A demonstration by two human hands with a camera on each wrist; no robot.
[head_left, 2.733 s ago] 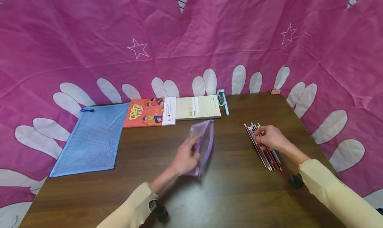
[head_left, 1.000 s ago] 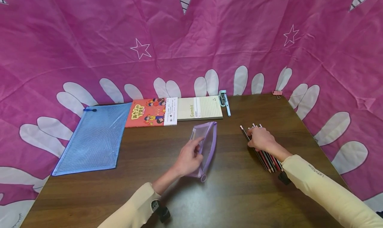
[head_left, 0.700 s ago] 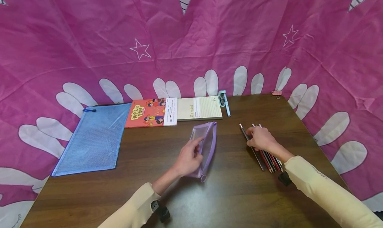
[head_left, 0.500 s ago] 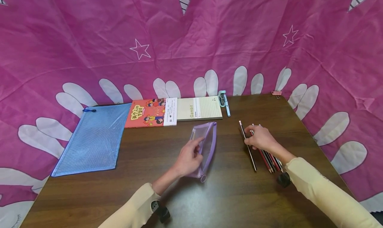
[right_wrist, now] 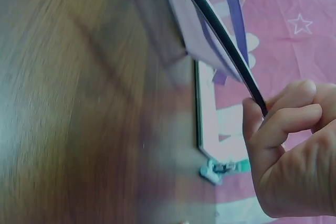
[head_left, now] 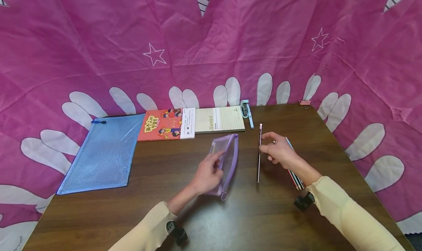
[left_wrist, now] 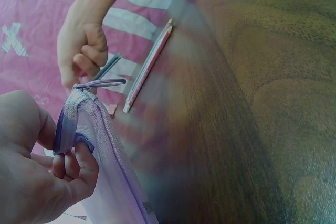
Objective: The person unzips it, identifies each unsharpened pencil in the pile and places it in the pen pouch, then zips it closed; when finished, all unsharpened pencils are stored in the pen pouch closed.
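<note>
My left hand [head_left: 214, 166] pinches the open edge of a small purple mesh pouch [head_left: 228, 157] that stands on the dark wooden table [head_left: 230, 214]; the left wrist view shows my fingers [left_wrist: 68, 163] curled over its zip edge [left_wrist: 86, 129]. To its right, my right hand [head_left: 266, 149] pinches a single dark pencil [head_left: 259, 154], which points away from me. In the right wrist view the pencil [right_wrist: 226, 45] runs from my fingertips [right_wrist: 278, 124] towards the pouch [right_wrist: 202, 24]. A bundle of several pencils [head_left: 296, 177] lies under my right forearm.
A large blue mesh zip bag [head_left: 102, 152] lies at the left. Along the table's far edge sit a red picture book [head_left: 165, 124], a Gambit notepad [head_left: 219, 119], a light blue stapler with a pen [head_left: 246, 110] and a pink binder clip [head_left: 304, 102]. Pink cloth hangs behind.
My right hand drew one pencil out of the bundle and carried it left towards the pouch. The left hand and the pouch stayed where they were.
</note>
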